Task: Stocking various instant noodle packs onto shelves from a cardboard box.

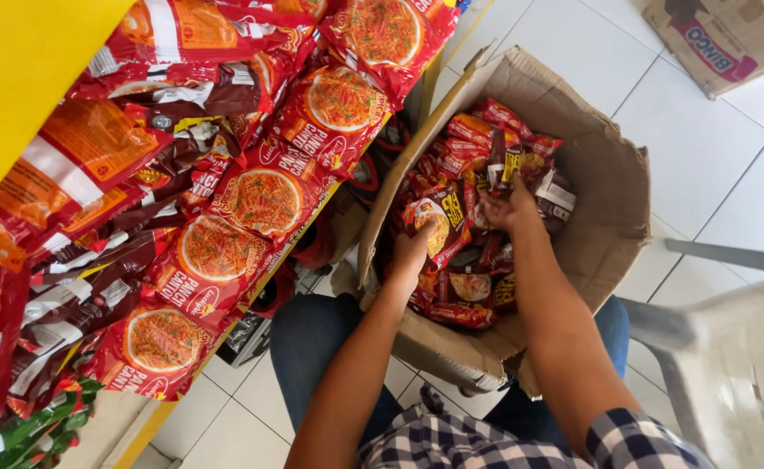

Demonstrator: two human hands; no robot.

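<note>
An open brown cardboard box [608,200] rests on my lap, filled with several red and dark brown noodle packets [477,143]. My left hand [414,247] reaches into the box and grips a red packet with a yellow patch [445,217]. My right hand [508,208] is deeper in the box, fingers closed on a dark packet [508,165] among the pile.
To the left a yellow shelf [26,78] holds rows of red noodle packets [260,195] with round noodle pictures. A grey plastic chair [729,356] stands at the right. Another cardboard box [721,39] lies on the white tiled floor [712,148] at the top right.
</note>
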